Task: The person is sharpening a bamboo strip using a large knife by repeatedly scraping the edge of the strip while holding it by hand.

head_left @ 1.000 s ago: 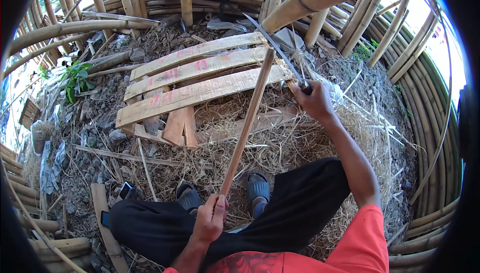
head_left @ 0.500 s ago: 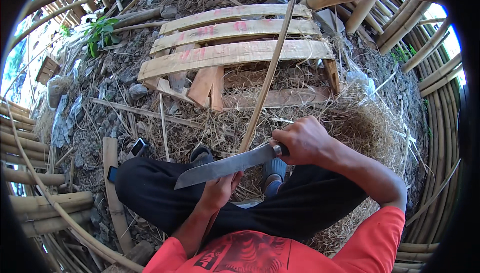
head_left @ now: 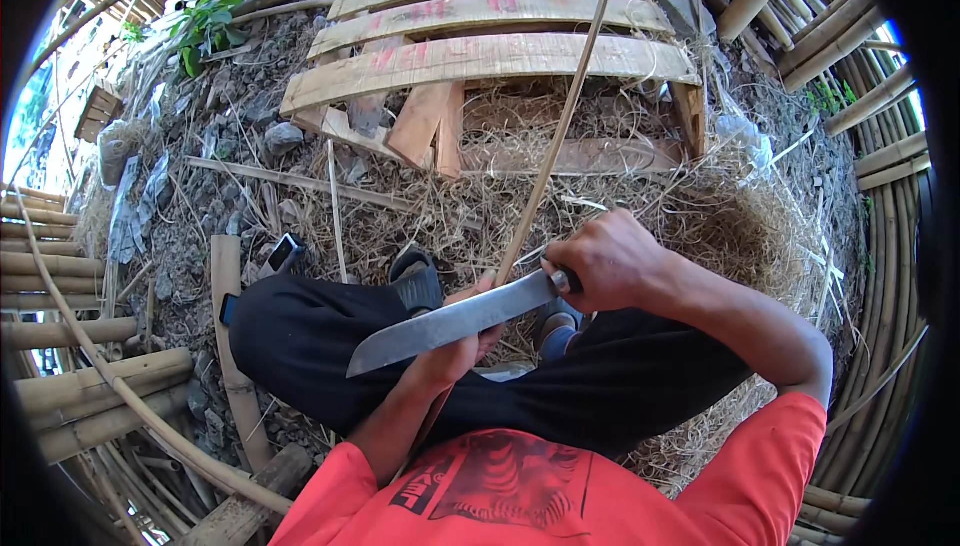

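My right hand (head_left: 612, 262) grips the dark handle of a machete (head_left: 450, 328). Its broad grey blade lies across my lap, with the tip pointing left. Below the blade, my left hand (head_left: 447, 362) is closed around a long thin bamboo strip (head_left: 560, 141); some fingertips show above the blade. The strip slants away from me, its far end reaching over the wooden slats. Near my left hand the blade passes over the strip, hiding part of both; whether the edge touches the strip I cannot tell. The strip's near end runs back beside my left forearm.
A slatted wooden pallet (head_left: 490, 58) stands ahead, with dry shavings (head_left: 740, 216) around it. Bamboo poles (head_left: 60, 333) line the left side, and more bamboo (head_left: 890, 276) forms the right wall. A small device (head_left: 284, 253) lies by my left knee. Stones and plastic scraps litter the ground.
My left hand has slid forward along the strip, and its fingertips now show beyond the blade. The right hand and machete keep nearly the same pose. The whole view has shifted slightly.
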A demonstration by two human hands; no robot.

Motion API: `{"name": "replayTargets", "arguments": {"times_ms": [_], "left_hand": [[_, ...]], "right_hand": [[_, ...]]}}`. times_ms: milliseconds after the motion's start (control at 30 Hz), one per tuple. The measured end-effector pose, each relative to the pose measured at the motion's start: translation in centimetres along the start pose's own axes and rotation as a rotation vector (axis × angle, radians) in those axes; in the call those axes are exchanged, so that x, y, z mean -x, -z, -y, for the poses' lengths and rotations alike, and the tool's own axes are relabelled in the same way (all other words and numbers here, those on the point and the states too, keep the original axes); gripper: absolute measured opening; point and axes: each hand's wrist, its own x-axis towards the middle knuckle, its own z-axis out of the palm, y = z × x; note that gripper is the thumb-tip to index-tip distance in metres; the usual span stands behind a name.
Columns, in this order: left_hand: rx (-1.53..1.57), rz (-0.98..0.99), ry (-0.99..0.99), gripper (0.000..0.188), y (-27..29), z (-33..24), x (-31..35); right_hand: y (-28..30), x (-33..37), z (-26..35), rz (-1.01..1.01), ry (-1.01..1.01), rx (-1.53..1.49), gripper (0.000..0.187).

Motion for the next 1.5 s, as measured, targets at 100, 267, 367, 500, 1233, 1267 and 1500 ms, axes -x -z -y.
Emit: {"name": "replayTargets", "arguments": {"times_ms": [100, 267, 367, 500, 1233, 1267, 1500], "left_hand": [[0.004, 0.007, -0.018, 0.050, -0.2, 0.2, -0.2], [-0.010, 0.016, -0.100, 0.044, -0.8, 1.0, -0.5], [0.007, 0.035, -0.035, 0.044, -0.6, 1.0, -0.4], [0.059, 0.014, -0.008, 0.047, -0.8, 0.7, -0.3], [0.071, 0.029, 0.028, 0.049, -0.7, 0.2, 0.5], [0.068, 0.037, 0.021, 0.049, -0.8, 0.2, 0.2], [0.021, 0.058, -0.018, 0.050, -1.4, -0.3, 0.8]], "right_hand": [[-0.1, -0.1, 0.0, 0.048, -0.025, -0.020, 0.014], [0.2, -0.2, -0.2, 0.078, -0.070, 0.037, 0.016], [0.4, -0.4, -0.3, 0.090, -0.083, 0.057, 0.024], [0.8, -0.3, -0.1, 0.092, -0.126, 0.091, 0.032], [3.6, 1.8, -5.7, -0.389, -0.392, 0.083, 0.018], [3.4, 1.4, -4.3, -0.289, -0.324, 0.137, 0.017], [3.1, 1.0, -2.1, -0.065, -0.200, 0.071, 0.018]]}}
